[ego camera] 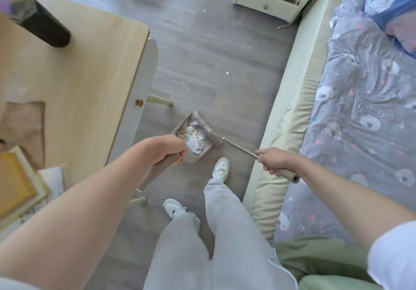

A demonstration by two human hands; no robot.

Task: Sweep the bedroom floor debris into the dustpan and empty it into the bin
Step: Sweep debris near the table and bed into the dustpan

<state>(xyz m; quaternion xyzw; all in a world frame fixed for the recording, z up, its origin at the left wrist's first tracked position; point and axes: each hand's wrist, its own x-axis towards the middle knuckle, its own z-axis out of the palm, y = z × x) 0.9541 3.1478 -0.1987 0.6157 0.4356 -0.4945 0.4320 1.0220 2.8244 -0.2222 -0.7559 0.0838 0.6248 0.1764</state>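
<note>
Left hand point(167, 149) grips dustpan point(195, 140) between desk point(74, 82) and bed point(292, 114).

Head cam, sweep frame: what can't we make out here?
- Bin: not in the head view at all.
- Broom bristles: mostly hidden behind the dustpan rim.
- Debris in the pan: too small to identify.
- Left hand fingers: wrapped under the dustpan handle, mostly out of sight.
- Dark object on the desk: blurred, cut by the top-left edge.
- Floor specks: too small to tell.
</note>
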